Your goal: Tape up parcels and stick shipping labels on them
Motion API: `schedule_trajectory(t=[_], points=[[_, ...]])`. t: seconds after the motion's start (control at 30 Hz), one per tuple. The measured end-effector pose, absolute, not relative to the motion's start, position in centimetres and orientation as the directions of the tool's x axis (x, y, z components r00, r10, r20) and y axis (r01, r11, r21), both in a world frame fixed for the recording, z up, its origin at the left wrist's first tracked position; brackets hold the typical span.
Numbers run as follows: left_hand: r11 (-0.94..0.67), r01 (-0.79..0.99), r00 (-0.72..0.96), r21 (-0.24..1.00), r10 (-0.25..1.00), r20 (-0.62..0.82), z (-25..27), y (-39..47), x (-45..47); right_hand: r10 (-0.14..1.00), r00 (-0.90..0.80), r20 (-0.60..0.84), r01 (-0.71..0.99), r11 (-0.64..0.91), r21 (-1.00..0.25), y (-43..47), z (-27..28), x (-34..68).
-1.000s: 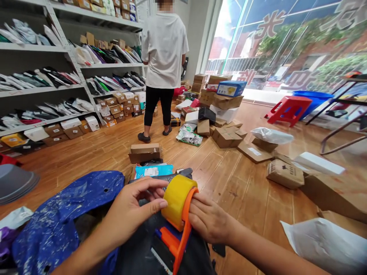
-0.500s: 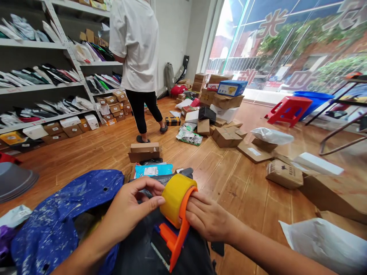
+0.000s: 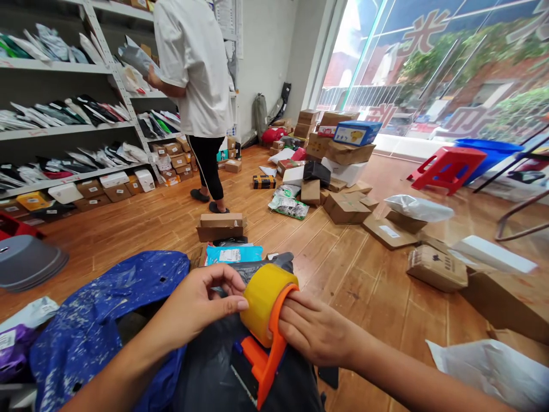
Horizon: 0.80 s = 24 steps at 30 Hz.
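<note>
A wide roll of yellow packing tape sits on an orange tape dispenser with a black serrated blade edge at its lower end. My right hand grips the dispenser from the right, fingers reaching into the roll's core. On the left side, my left hand has curled fingers, with thumb and fingertips against the roll's edge. Directly below lies a dark grey plastic-wrapped parcel, partly hidden by the dispenser and my hands. Beyond it is a light-blue mailer bag with a white label.
A crumpled blue tarp-like sack lies at the left. Brown boxes and bags cover the floor ahead and right. A co-worker in a white shirt stands before shelves full of parcels. A red stool stands by the window.
The co-worker has turned and shifted left, and a grey packet now shows in their hand. My view has swung slightly left. Both my hands stay on the tape and dispenser.
</note>
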State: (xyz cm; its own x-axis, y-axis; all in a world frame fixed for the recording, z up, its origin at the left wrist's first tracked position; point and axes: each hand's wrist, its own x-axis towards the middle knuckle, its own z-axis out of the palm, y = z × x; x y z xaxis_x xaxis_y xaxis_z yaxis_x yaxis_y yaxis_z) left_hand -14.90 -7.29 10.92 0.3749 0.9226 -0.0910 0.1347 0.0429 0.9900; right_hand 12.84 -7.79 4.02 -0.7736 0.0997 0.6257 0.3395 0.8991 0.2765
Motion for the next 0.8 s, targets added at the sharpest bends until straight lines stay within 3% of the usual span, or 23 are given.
schedule_trajectory(t=[0.47, 0.67, 0.8], points=[[0.020, 0.232, 0.436, 0.973, 0.892, -0.122, 11.7, -7.7, -15.4, 0.087, -0.792, 0.604, 0.317, 0.904, 0.286, -8.3, 4.5, 13.1], [-0.361, 0.304, 0.401, 0.881, 0.888, 0.226, 10.8, -9.5, -15.1, 0.132, -0.790, 0.599, 0.320, 0.922, 0.219, -8.8, 4.4, 13.1], [-0.413, 0.249, 0.352, 0.876, 0.881, 0.315, 9.2, -10.5, -14.6, 0.165, -0.774, 0.611, 0.279, 0.955, 0.095, -9.2, 4.1, 13.0]])
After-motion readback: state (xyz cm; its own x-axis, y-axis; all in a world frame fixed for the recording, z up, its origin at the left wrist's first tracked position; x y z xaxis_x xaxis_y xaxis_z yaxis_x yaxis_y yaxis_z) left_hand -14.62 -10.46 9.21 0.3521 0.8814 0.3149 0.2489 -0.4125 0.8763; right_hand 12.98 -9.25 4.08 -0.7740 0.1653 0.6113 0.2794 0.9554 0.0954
